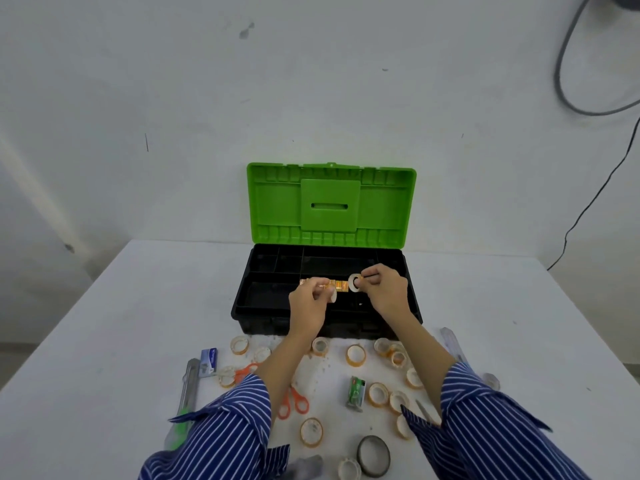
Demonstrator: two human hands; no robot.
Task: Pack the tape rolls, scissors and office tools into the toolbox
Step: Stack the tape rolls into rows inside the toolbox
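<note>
Now right hand [384,289] fingers pinch upright tape roll [355,283], hole facing viewer.

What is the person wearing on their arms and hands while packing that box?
Both arms wear a dark blue shirt with thin white stripes. The left sleeve and right sleeve are pushed back, leaving the forearms bare. The left hand and right hand are bare: no gloves, rings or watch visible.
</note>
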